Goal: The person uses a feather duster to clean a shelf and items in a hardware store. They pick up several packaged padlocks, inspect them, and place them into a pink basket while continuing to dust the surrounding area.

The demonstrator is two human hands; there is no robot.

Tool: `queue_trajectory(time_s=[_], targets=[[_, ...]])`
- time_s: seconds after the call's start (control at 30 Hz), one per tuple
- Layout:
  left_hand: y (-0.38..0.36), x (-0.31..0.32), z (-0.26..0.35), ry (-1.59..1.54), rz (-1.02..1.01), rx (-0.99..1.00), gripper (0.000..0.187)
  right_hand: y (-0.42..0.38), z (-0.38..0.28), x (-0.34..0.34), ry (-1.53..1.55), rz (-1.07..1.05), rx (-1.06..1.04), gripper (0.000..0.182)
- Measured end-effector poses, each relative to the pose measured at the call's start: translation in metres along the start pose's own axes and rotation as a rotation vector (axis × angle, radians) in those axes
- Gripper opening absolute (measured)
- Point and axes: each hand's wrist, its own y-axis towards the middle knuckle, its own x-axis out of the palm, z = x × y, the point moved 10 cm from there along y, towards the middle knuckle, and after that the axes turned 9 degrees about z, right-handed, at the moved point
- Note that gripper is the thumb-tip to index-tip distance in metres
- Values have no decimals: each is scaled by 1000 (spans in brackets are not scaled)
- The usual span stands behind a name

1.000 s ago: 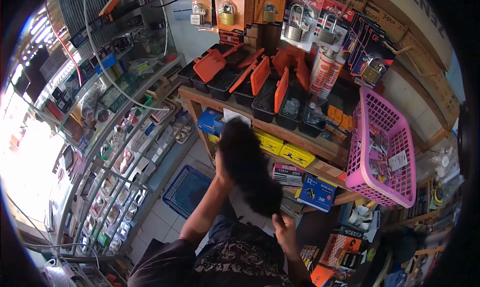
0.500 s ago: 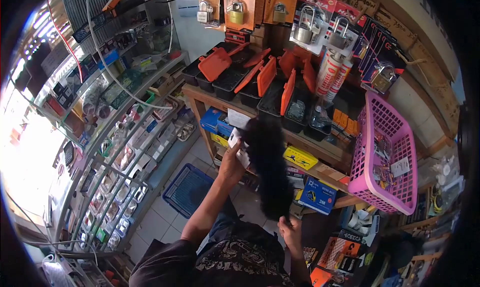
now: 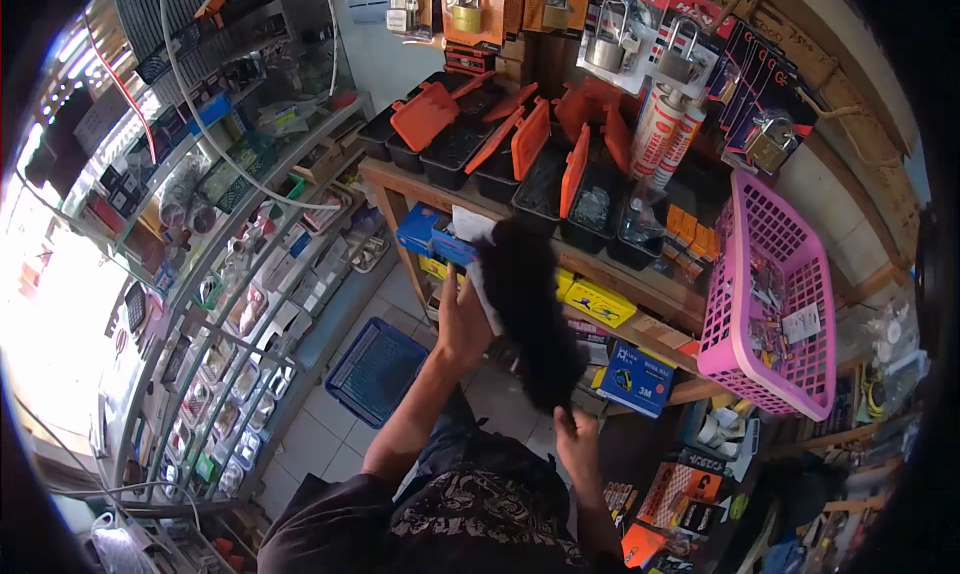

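My right hand [image 3: 577, 440] is closed round the lower end of a fluffy black duster [image 3: 535, 319]. The duster stretches up and away in front of my body, its edges slightly blurred. My left hand [image 3: 462, 324] holds a white packet [image 3: 482, 290], which the duster partly covers. Beyond both hands is a wooden shelf [image 3: 394, 182] bearing black bins with orange lids [image 3: 424, 117]. Below its top, blue boxes [image 3: 420, 229] and a yellow box [image 3: 599, 302] sit near the duster.
A pink basket [image 3: 741, 349] with small packets stands at the right. Padlocks [image 3: 611, 47] hang above, beside two white-and-red tubes [image 3: 657, 132]. A blue crate [image 3: 376, 372] rests on the tiled floor. Glass display shelves [image 3: 262, 351] curve along the left.
The duster and my right hand have moved slightly up and away from my body. My left hand has shifted a little, its fingers now more upright against the packet.
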Motion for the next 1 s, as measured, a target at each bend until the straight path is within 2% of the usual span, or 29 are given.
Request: queue_trajectory(time_s=[0.13,0.23,0.3,0.37,0.43,0.5,0.53,0.6,0.63,0.7,0.73,0.77,0.83,0.9,0.93,0.97,1.0], targets=[[0,-6,-2,-68,133,-77,68,-5,4,5,60,-66,22,53],[-5,10,-2,-53,-70,-60,67,-8,11,0,174,-7,159,53],[-7,5,-3,-42,3,-89,69,-17,10,15,45,-195,73,52],[-9,9,2,-41,51,-24,72,-14,7,5,97,-106,116,52],[-6,-3,-7,-38,17,-93,72,-15,14,-6,143,-23,154,53],[-9,1,-7,-17,10,-91,73,-25,30,9,89,-196,234,49],[-8,2,-1,9,22,-9,75,-28,32,8,92,-189,237,49],[-9,5,-5,-31,-30,-58,72,-17,-11,-15,109,21,110,47],[-11,9,-8,-78,-76,-101,69,-20,-5,-16,106,31,114,47],[-5,-11,-13,-56,-37,-99,67,-35,20,4,135,-217,238,41],[1,-26,-8,-151,-157,-41,68,-44,32,6,96,-306,349,36],[3,-31,-3,-253,-279,-1,68,-41,29,-8,94,-258,365,36],[-3,-30,0,-42,-28,-9,67,-43,8,-28,246,-356,418,34],[-18,8,-1,-28,1,-63,66,-32,-15,-88,-5,-257,277,36],[-17,6,-5,-23,-21,-99,66,-31,-28,-121,-122,-249,236,37],[-16,-2,0,7,-38,-70,66,-28,-61,-159,-129,-107,105,37],[-13,-7,4,33,-53,-32,66,-38,-56,-197,-144,-11,231,35]])
